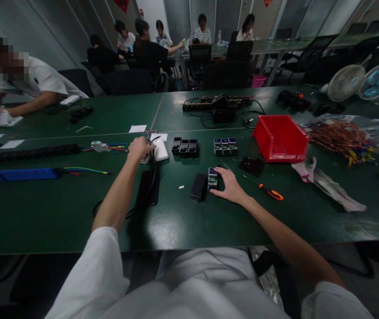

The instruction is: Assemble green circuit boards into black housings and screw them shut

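My left hand (138,149) is closed around a black cable (153,165), which runs down over a flat black device (147,188). Just right of those fingers lies a white box (160,149). My right hand (230,185) grips a small circuit board (212,179) by its two ends, thumb at the near end and fingers at the far end. The board is at the table surface, beside a black rectangular case (198,187). Farther back are a row of black plastic housings (184,147) and a block of similar circuit boards (225,146).
An orange-handled screwdriver (271,192), a dark pouch-like piece (252,165), a red bin (280,139) and a light glove (330,186) lie to the right. Blue (20,174) and black (26,154) strips with wires lie left. A co-worker (40,79) sits across at the left.
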A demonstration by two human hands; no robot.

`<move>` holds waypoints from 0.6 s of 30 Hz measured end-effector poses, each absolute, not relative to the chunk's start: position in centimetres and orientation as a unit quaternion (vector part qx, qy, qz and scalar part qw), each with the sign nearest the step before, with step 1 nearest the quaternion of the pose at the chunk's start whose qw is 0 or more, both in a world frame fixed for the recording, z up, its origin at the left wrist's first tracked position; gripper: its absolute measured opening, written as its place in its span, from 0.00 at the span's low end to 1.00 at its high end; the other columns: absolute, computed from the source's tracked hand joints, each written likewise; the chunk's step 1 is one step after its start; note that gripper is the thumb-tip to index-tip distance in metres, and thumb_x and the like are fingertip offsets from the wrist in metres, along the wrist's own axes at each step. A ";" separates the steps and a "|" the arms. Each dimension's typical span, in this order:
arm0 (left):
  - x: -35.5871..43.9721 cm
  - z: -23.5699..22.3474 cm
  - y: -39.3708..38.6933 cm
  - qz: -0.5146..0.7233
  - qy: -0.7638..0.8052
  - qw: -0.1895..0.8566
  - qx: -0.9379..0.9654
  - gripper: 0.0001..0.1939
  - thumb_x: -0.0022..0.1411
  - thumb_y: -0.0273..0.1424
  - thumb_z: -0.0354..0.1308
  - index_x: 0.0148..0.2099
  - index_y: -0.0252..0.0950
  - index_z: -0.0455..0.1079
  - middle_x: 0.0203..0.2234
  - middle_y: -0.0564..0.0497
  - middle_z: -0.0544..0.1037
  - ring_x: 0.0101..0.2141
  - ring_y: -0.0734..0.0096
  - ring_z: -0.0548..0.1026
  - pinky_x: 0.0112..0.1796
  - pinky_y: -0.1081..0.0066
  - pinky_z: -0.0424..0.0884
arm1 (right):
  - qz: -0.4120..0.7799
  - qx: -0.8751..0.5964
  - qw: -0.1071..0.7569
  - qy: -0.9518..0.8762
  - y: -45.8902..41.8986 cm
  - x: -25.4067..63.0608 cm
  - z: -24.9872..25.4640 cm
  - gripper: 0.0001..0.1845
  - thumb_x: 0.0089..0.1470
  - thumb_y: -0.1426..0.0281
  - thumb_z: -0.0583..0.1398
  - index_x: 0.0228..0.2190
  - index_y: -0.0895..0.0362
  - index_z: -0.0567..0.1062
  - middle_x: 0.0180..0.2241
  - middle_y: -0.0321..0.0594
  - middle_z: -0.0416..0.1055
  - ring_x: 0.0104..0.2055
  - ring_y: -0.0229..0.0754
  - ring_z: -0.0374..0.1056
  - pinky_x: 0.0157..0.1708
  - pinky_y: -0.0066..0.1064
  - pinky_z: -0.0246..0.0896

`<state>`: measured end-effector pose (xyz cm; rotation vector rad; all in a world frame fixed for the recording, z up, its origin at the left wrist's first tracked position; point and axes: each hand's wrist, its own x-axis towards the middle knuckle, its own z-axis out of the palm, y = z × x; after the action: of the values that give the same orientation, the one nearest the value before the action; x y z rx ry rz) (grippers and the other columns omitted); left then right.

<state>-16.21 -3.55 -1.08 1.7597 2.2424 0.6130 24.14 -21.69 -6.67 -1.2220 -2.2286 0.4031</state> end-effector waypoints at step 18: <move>-1.6 -5.2 -19.4 0.243 0.342 0.377 0.826 0.59 0.34 0.44 0.72 0.65 0.37 0.48 0.60 0.37 0.56 0.60 0.47 0.57 0.60 0.51 0.53 | 0.376 -0.394 0.479 -0.688 -21.0 23.0 -5.6 0.54 0.40 0.61 0.69 0.61 0.47 0.45 0.62 0.48 0.50 0.61 0.53 0.55 0.55 0.48 0.58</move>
<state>-1.61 -19.44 -5.25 2.1110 0.8757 0.6213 22.96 -20.99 -5.62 -0.9615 -1.6794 0.9187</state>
